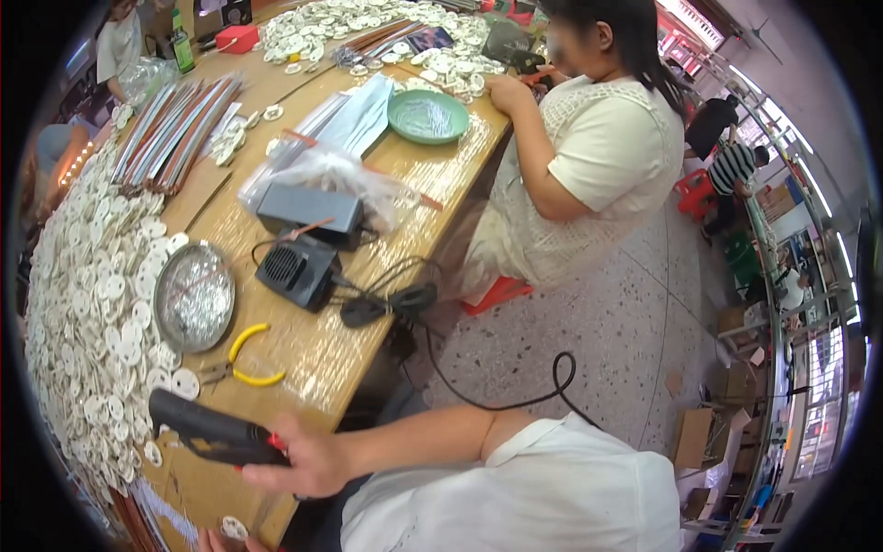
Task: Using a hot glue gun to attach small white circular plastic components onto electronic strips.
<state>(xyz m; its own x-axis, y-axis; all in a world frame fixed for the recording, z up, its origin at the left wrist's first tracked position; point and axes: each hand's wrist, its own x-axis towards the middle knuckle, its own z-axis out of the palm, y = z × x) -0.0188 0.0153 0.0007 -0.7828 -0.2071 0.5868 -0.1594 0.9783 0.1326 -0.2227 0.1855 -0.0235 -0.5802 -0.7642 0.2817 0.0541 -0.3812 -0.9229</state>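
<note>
Table (313, 361): black pistol-shaped tool (213, 432) above it, just inside near edge; right hand (311, 457) wrapped round grip. Judged stiff, moderately heavy; best held there. White disc (235, 527) beside left hand (221, 543), finger closure unclear; likely light, rigid, slippery: pinch rim.

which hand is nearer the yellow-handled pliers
Right: the right hand, holding a black tool, is below and right of the pliers in the picture; the left hand is farther down, at the lower edge.
</note>
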